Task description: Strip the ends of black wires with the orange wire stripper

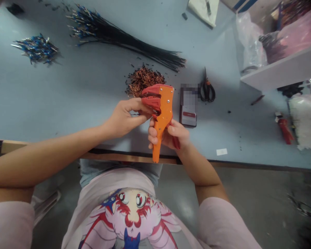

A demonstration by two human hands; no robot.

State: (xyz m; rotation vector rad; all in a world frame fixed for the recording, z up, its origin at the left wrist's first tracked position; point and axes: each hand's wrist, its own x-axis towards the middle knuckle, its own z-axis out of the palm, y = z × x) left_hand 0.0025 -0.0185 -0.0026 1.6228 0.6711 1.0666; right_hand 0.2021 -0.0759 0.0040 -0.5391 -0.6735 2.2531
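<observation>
An orange automatic wire stripper (163,107) with red jaws stands upright in front of me. My right hand (169,134) wraps its lower handle, and my left hand (125,117) reaches in from the left, fingertips at the red jaws. Whether a wire sits in the jaws is hidden. Just beyond the tool lies a heap of short copper-brown wire pieces (142,80). A long bundle of black wires (124,43) with blue terminals spreads across the pale blue table (67,86), and a smaller bunch of blue terminals (36,49) lies to its left.
Black-handled scissors (206,89) and a dark phone (188,110) lie right of my hands. A white shelf (280,71) with plastic bags stands at the back right. A small red tool (285,129) and a white bag (307,119) lie near the right edge.
</observation>
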